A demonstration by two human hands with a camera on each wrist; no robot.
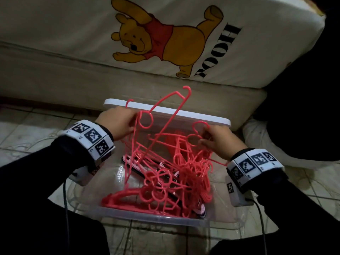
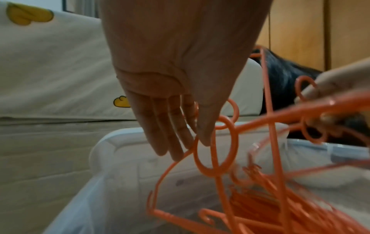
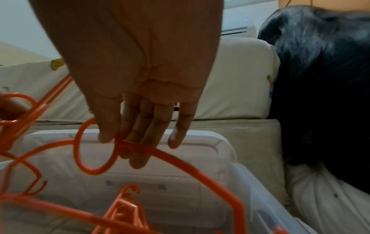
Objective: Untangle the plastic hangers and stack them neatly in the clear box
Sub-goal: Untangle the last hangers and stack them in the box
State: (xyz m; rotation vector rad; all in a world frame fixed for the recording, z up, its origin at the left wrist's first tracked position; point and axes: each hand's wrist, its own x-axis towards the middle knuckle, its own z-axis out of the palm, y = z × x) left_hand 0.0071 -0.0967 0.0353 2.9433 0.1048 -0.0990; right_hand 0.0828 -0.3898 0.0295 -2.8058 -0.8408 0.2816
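Observation:
A tangle of coral-pink plastic hangers point(image 1: 171, 172) fills the clear box point(image 1: 147, 217) on the floor, and part of it is lifted above the box. My left hand point(image 1: 119, 124) pinches one hanger point(image 2: 215, 147) near its ring, thumb against fingers, over the box's far left side. My right hand point(image 1: 214, 139) pinches another hanger point(image 3: 140, 148) by its ring and shoulder at the far right. One hanger's hook point(image 1: 186, 89) sticks up above the rim. A few pale pink and dark hangers point(image 1: 132, 161) lie flat underneath.
The box's white lid point(image 1: 184, 114) stands behind it, leaning on a beige mattress point(image 1: 73, 70) with a cartoon bear print. A dark furry blanket point(image 3: 320, 79) lies at right above white bedding point(image 1: 266, 142). The floor is pale tile point(image 1: 24, 131).

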